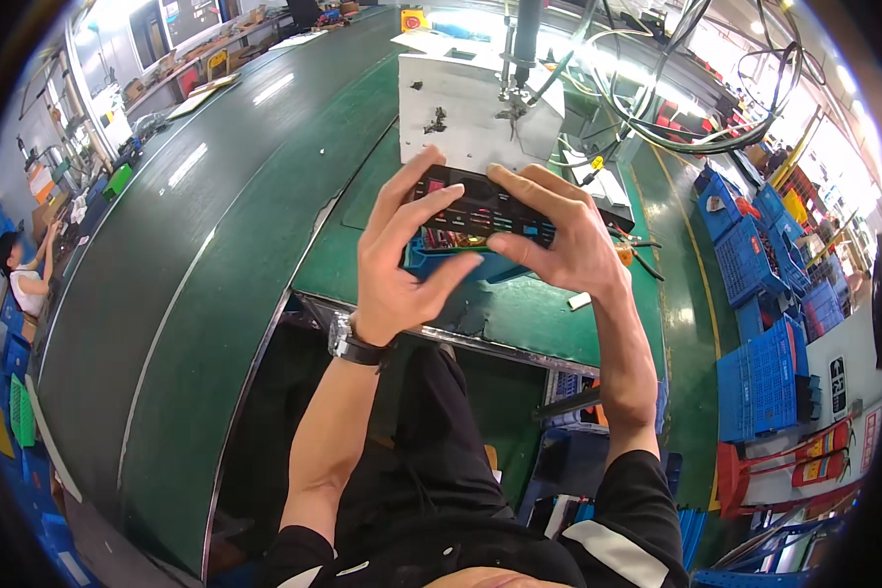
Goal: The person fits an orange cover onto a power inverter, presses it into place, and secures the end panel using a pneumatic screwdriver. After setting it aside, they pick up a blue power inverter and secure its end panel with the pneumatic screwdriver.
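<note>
A flat black control panel (485, 208), with small printed marks and a reddish window at its left end, is held up above the green workbench. My right hand (568, 230) grips its right part, fingers along the far edge and thumb on the near side. At the left end is my left hand (397, 255), with fingers spread; one fingertip overlaps the panel's face and the thumb stands apart from it. Below the panel is a blue bin (421, 260) with small colourful parts, partly hidden by my hands. A whitish metal box (475, 108) stands just behind.
A wide green conveyor belt (216, 265) runs along the left. Cables (676, 132) hang at the upper right. A small white piece (579, 302) lies on the workbench (539, 333). Blue crates (755, 382) are stacked at right. Another person (29, 279) works at far left.
</note>
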Demonstrator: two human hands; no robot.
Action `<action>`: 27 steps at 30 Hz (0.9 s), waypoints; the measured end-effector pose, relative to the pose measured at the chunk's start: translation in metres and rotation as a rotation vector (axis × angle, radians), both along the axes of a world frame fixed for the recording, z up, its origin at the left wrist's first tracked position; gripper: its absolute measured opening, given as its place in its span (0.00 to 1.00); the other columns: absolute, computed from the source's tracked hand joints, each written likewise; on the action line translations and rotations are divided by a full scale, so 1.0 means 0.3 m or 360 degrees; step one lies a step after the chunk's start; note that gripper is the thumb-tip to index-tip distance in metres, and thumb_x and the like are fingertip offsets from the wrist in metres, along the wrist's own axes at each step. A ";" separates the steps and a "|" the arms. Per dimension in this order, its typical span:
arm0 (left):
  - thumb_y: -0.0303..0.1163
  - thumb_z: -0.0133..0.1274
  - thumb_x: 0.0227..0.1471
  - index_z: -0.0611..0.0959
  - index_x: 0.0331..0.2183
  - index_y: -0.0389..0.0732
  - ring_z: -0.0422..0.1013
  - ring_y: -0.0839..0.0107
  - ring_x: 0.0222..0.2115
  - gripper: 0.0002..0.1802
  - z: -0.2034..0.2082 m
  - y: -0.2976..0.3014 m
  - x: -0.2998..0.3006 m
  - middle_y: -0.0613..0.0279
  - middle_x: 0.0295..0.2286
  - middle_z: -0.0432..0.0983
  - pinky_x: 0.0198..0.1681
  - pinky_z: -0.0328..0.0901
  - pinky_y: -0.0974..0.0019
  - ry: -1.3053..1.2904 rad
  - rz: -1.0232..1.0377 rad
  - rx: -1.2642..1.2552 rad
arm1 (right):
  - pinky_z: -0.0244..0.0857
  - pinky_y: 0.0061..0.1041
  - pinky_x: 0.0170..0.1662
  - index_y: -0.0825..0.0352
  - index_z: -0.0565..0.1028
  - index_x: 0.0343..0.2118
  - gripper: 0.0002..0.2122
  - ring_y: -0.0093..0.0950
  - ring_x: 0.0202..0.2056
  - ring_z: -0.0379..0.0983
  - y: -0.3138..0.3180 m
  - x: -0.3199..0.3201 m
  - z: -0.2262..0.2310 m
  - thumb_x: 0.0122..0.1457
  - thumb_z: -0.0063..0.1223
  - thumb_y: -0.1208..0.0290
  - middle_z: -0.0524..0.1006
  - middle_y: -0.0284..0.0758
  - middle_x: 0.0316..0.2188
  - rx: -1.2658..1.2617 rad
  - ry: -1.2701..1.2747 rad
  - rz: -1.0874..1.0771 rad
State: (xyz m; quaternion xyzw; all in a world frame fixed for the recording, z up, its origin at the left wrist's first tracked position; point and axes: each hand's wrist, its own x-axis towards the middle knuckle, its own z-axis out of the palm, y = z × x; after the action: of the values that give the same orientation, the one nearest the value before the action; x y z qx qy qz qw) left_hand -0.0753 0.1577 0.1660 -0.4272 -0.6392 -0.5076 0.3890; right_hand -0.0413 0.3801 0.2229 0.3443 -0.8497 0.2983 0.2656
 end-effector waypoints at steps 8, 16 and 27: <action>0.22 0.74 0.34 0.89 0.40 0.40 0.75 0.55 0.50 0.24 -0.024 0.017 -0.013 0.48 0.55 0.71 0.51 0.72 0.59 0.0006 -0.0191 0.0170 | 0.68 0.37 0.47 0.72 0.75 0.56 0.38 0.40 0.40 0.73 0.039 -0.045 -0.010 0.46 0.73 0.50 0.77 0.42 0.39 0.0109 0.0173 0.0151; 0.27 0.76 0.26 0.91 0.38 0.43 0.75 0.60 0.45 0.27 -0.054 0.014 0.003 0.50 0.52 0.73 0.44 0.73 0.61 0.0083 0.0102 0.0047 | 0.67 0.39 0.49 0.72 0.76 0.54 0.37 0.40 0.41 0.71 0.044 -0.030 -0.017 0.44 0.73 0.52 0.77 0.40 0.37 0.0177 0.0267 0.0127; 0.28 0.77 0.29 0.91 0.36 0.42 0.74 0.61 0.42 0.24 -0.065 0.005 -0.008 0.51 0.51 0.73 0.42 0.72 0.62 0.0080 0.0047 0.0093 | 0.66 0.36 0.54 0.74 0.72 0.57 0.39 0.41 0.47 0.72 0.083 0.043 -0.124 0.47 0.73 0.51 0.74 0.45 0.47 -0.0253 -0.0020 -0.0120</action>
State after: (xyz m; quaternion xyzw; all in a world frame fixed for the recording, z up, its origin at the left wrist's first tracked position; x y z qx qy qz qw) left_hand -0.0776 0.1593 0.1465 -0.4187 -0.6203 -0.5094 0.4248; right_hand -0.0285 0.4050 0.1858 0.2881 -0.8373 0.3567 0.2979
